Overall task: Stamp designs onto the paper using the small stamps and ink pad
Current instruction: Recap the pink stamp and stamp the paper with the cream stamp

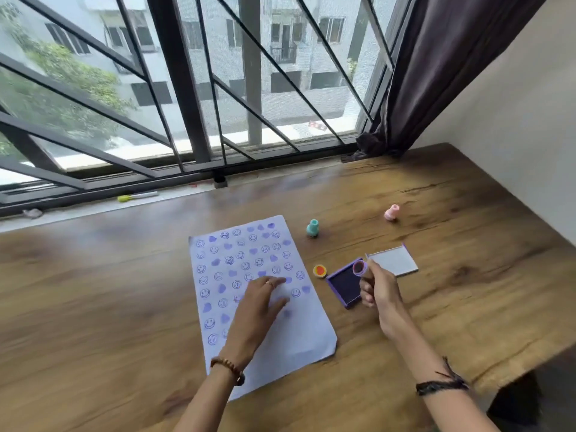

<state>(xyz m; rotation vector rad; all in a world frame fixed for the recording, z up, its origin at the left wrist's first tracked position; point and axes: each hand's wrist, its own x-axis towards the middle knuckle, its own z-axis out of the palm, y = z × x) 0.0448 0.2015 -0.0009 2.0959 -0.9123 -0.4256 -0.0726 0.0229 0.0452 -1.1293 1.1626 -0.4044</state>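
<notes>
A white sheet of paper lies on the wooden table, most of it covered with purple smiley and heart prints. My left hand rests flat on the sheet, fingers spread, pinning it. My right hand holds a small purple stamp with its inked round face turned up, just above the far corner of the open purple ink pad. The pad's lid lies open behind it. A teal stamp and a pink stamp stand farther back. A yellow stamp with a red face lies left of the pad.
The wooden table runs to a barred window at the back. A yellow-capped marker lies on the sill. A dark curtain hangs at the back right beside a white wall. The table's right edge drops off near my right forearm.
</notes>
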